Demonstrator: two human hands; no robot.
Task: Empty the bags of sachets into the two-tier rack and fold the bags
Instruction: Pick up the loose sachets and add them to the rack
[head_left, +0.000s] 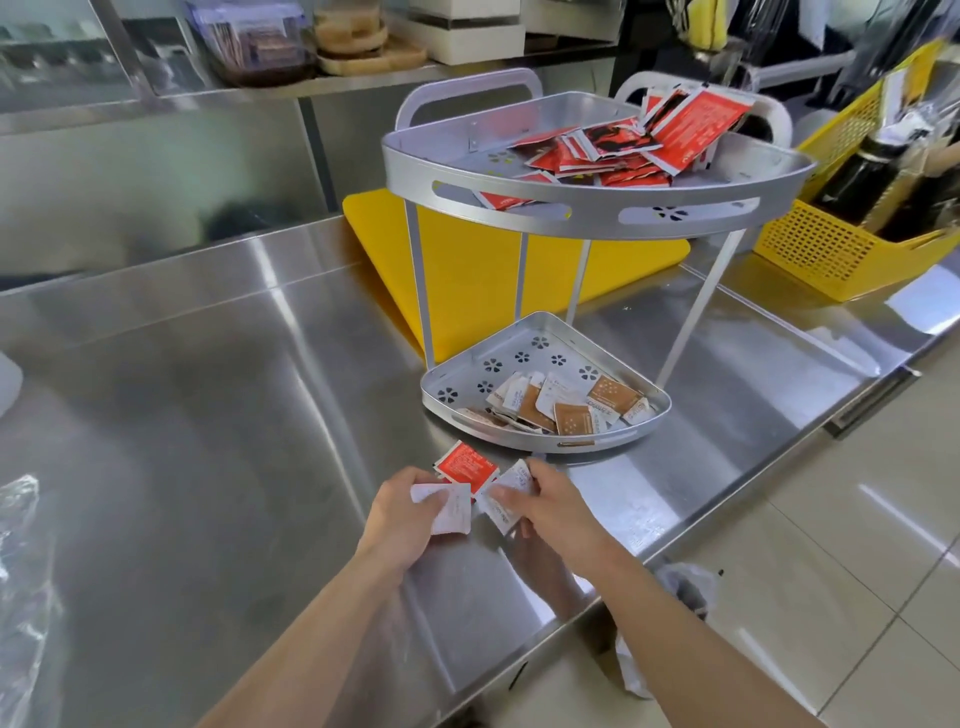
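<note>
I'm gathering strays, left hand (410, 512) and right hand (543, 501) each pinching flat white sachets (453, 513), next needing the silver two-tier rack (597, 210)

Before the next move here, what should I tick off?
1. Left hand grip on white paper sachet: ok, pinched.
2. Right hand grip on other white sachets: ok.
3. Red foil sachet loose on stainless steel counter: not ok, outside rack.
4. Room in silver metal rack's lower tier: ok.
5. Room in upper tier: ok.
6. Clear plastic bag at left folded: not ok, crumpled.
</note>
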